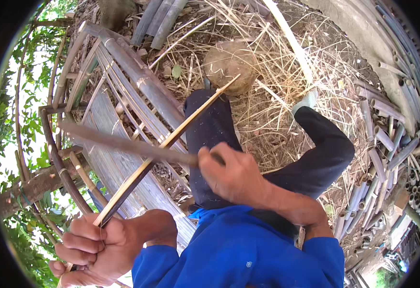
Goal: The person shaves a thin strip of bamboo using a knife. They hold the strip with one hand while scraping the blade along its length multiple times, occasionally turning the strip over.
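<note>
My left hand (97,247) is closed round the lower end of a split bamboo strip (130,185), pale on one face and dark on the other. The strip slants up and away to the right, passing over my thigh. In my right hand (234,175) is a long brown knife (123,144), slightly blurred, its handle inside my fist. The blade lies across the strip near its middle and points left. Whether its edge bites into the bamboo, I cannot tell.
A bamboo bench (106,127) with a slatted seat stands to my left. Ahead, a round wood block (230,67) sits among pale bamboo shavings (267,115). Cut bamboo poles (387,139) are piled at the right, beside a low ledge (354,36).
</note>
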{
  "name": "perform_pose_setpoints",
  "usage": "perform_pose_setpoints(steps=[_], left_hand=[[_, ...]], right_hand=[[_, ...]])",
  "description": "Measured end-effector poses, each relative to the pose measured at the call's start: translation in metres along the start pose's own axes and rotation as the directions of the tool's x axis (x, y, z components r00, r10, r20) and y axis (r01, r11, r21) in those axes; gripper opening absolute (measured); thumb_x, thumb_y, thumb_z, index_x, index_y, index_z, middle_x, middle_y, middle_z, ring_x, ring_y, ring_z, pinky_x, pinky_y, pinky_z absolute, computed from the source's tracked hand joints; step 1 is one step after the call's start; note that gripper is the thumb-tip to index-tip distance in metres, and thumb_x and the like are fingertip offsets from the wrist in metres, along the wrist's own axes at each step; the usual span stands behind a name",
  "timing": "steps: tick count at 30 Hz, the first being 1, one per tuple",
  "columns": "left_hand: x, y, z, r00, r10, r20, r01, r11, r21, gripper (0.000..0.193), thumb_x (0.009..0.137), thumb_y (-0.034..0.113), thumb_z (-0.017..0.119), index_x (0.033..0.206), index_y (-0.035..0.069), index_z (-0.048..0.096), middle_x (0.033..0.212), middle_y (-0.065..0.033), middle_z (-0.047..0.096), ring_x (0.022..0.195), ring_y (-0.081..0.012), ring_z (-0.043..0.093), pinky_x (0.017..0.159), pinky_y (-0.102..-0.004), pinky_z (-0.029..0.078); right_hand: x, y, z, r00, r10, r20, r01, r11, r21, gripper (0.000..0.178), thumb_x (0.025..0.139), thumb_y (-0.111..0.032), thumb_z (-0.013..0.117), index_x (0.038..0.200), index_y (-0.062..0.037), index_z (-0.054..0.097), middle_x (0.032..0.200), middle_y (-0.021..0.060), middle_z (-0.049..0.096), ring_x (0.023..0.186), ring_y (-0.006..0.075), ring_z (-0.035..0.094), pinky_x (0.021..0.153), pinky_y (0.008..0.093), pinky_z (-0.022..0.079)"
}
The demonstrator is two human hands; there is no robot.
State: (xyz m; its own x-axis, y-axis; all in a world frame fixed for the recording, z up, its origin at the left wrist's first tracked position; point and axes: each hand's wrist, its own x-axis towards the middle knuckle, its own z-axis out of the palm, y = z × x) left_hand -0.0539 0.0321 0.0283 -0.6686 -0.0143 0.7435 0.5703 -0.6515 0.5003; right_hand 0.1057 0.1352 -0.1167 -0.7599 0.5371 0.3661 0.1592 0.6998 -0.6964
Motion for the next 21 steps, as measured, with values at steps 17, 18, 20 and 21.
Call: perform_pose_setpoints(steps=[17, 18, 20, 21], left_hand=[[0.018, 0.001, -0.028, 0.993, 0.008, 0.118, -0.005, 1.000, -0.022, 0.022, 0.098, 0.024, 0.055, 0.090, 0.005, 0.047, 0.062, 0.0004, 0.037, 0.047, -0.0107, 0.029, 0.040, -0.0255, 0.023], [0.015, -0.003, -0.024, 0.993, 0.003, 0.115, -0.001, 1.000, -0.019, 0.022, 0.098, 0.024, 0.055, 0.090, 0.005, 0.047, 0.062, 0.0004, 0.037, 0.047, -0.0107, 0.029, 0.040, -0.0255, 0.023], [0.008, -0.010, -0.012, 0.999, 0.033, 0.001, -0.033, 0.999, -0.011, 0.034, 0.109, 0.038, 0.039, 0.085, 0.015, 0.044, 0.058, 0.0081, 0.025, 0.042, -0.0046, 0.024, 0.034, -0.0206, 0.023], [0.012, -0.009, -0.017, 1.000, 0.019, 0.009, -0.019, 1.000, -0.019, 0.028, 0.109, 0.036, 0.040, 0.094, 0.014, 0.046, 0.060, 0.0079, 0.025, 0.042, -0.0048, 0.023, 0.033, -0.0206, 0.023]], right_hand=[[-0.007, 0.164, 0.046, 0.918, 0.387, 0.091, -0.373, 0.917, -0.143, 0.018, 0.091, -0.011, 0.066, 0.095, -0.0038, 0.050, 0.080, 0.0187, 0.062, 0.065, 0.0377, 0.066, 0.054, 0.0457, 0.054], [-0.010, 0.166, 0.049, 0.916, 0.389, 0.096, -0.374, 0.916, -0.145, 0.018, 0.091, -0.011, 0.066, 0.095, -0.0038, 0.050, 0.080, 0.0187, 0.062, 0.065, 0.0377, 0.066, 0.054, 0.0457, 0.054], [-0.010, 0.157, 0.054, 0.940, 0.328, 0.093, -0.321, 0.943, -0.084, 0.015, 0.091, -0.013, 0.062, 0.100, -0.0061, 0.052, 0.076, 0.0220, 0.060, 0.059, 0.0401, 0.065, 0.051, 0.0471, 0.054], [-0.009, 0.145, 0.049, 0.967, 0.239, 0.084, -0.239, 0.971, -0.017, 0.014, 0.092, -0.012, 0.061, 0.101, -0.0061, 0.052, 0.076, 0.0220, 0.060, 0.058, 0.0415, 0.064, 0.051, 0.0485, 0.054]])
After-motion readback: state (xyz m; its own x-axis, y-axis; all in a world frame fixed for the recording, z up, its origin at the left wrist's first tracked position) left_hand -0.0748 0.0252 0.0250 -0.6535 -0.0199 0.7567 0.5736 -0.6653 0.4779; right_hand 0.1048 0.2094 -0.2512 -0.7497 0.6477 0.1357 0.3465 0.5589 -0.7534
